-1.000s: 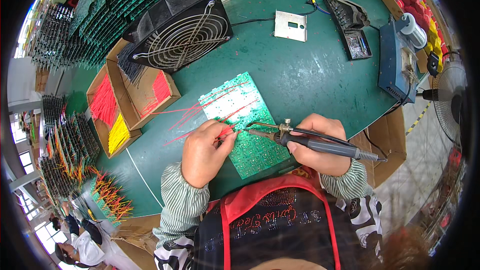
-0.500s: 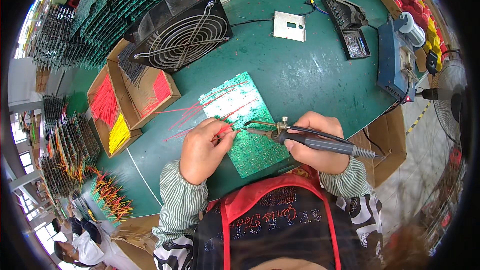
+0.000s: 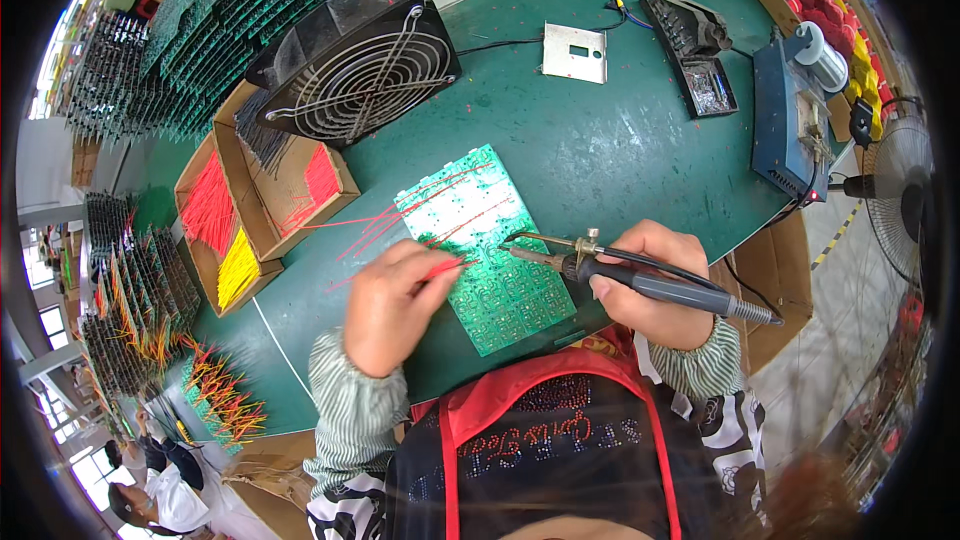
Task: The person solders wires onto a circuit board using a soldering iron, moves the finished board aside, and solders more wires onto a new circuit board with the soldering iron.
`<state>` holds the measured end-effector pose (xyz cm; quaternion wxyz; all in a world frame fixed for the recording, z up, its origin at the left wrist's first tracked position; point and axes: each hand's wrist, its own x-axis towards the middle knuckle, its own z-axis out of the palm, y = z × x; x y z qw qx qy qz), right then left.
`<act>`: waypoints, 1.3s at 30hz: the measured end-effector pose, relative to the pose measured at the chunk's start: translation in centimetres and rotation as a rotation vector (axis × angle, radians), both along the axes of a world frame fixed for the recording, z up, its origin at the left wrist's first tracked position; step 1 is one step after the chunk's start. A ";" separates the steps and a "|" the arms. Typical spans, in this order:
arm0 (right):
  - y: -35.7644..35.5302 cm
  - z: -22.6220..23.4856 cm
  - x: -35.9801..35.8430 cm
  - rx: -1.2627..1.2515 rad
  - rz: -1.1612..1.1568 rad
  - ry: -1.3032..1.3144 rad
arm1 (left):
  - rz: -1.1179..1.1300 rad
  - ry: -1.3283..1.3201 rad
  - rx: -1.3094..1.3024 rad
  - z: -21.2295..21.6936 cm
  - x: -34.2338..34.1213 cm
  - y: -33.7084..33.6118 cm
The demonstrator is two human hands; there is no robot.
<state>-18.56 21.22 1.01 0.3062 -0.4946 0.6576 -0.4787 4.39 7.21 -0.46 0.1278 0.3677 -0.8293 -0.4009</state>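
Note:
A green circuit board point(image 3: 515, 315) lies on the bench in front of me, with several thin red wires point(image 3: 470, 225) stretched across its upper half and past its left edge. My left hand point(image 3: 385, 305) is closed in a pinch on red wire point(image 3: 448, 266) at the board's left side. In my right hand point(image 3: 660, 325) is a grey soldering iron point(image 3: 665, 289) with a thin solder-feed tube point(image 3: 550, 239) fixed along it. Its tip points left over the middle of the board, near the pinched wire; whether it touches anything, I cannot tell.
Beyond the board stands a black fan point(image 3: 370, 90). Cardboard trays point(image 3: 268, 225) of red and yellow wires sit left. A metal plate point(image 3: 574, 53), a black tray point(image 3: 708, 90) and a blue soldering station point(image 3: 780, 125) with a solder spool point(image 3: 822, 58) are farther back. Stacked boards point(image 3: 235, 25) fill the far left.
My right hand has drawn the iron a little to the right, away from my left hand. My left hand has shifted slightly left and nearer to me, still pinching red wire.

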 end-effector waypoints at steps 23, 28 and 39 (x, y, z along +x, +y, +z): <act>0.5 -0.6 -0.6 0.040 -0.038 -0.110 | -0.013 0.004 -0.159 -1.2 -3.6 1.3; 0.4 -0.6 -0.7 0.061 -0.040 -0.101 | -0.019 -0.025 -0.153 -1.2 -3.7 1.3; 1.1 -0.2 -1.1 0.033 -0.077 -0.078 | 0.060 -0.029 -0.338 0.9 -1.5 -0.6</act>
